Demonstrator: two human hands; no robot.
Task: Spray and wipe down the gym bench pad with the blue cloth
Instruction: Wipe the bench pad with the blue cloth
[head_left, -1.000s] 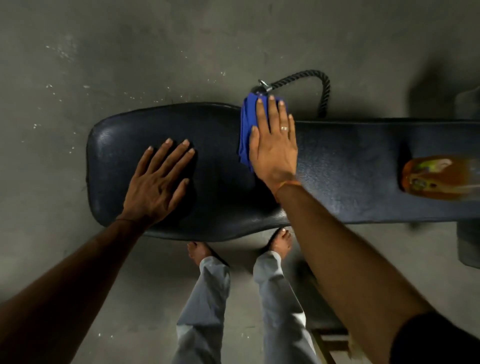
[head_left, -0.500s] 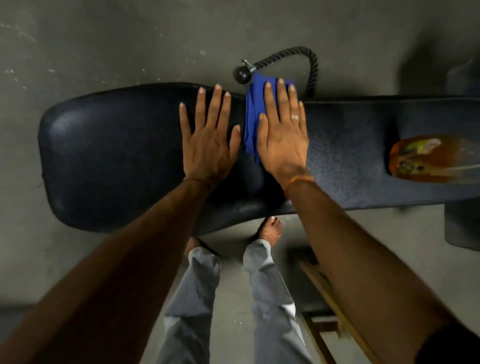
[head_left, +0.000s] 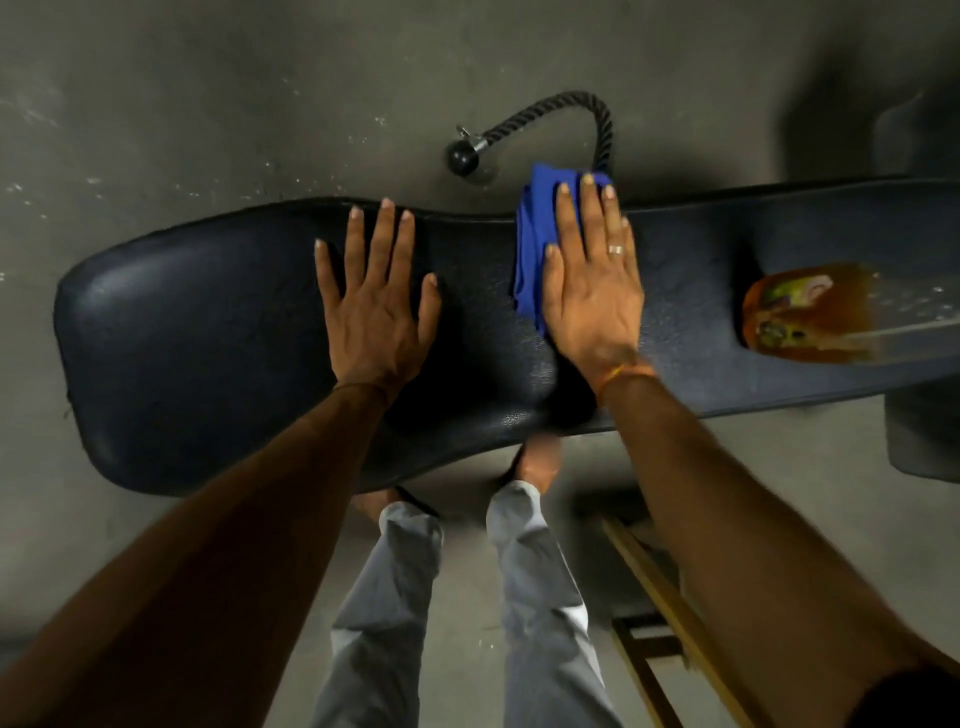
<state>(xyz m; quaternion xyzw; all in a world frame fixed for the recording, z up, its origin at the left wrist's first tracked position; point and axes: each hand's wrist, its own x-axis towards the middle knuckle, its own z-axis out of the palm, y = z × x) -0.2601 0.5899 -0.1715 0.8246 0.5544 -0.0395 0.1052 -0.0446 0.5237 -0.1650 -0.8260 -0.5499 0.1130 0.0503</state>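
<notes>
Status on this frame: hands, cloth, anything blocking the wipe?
Left hand flat on bench pad, bracing. Right hand flat, pressing blue cloth at pad's far edge. Amber bottle lies on pad to the right, in a rightward wipe's path.

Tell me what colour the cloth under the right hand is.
Bright blue; the cloth shows best in the head view, under the right hand.

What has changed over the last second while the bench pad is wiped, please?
The left hand slid right along the bench pad to near its middle. The right hand pushed the blue cloth rightward along the far edge, away from the rope's ball end. Nothing was gripped or let go: both hands remain flat, and the amber bottle still lies on the pad.
</notes>
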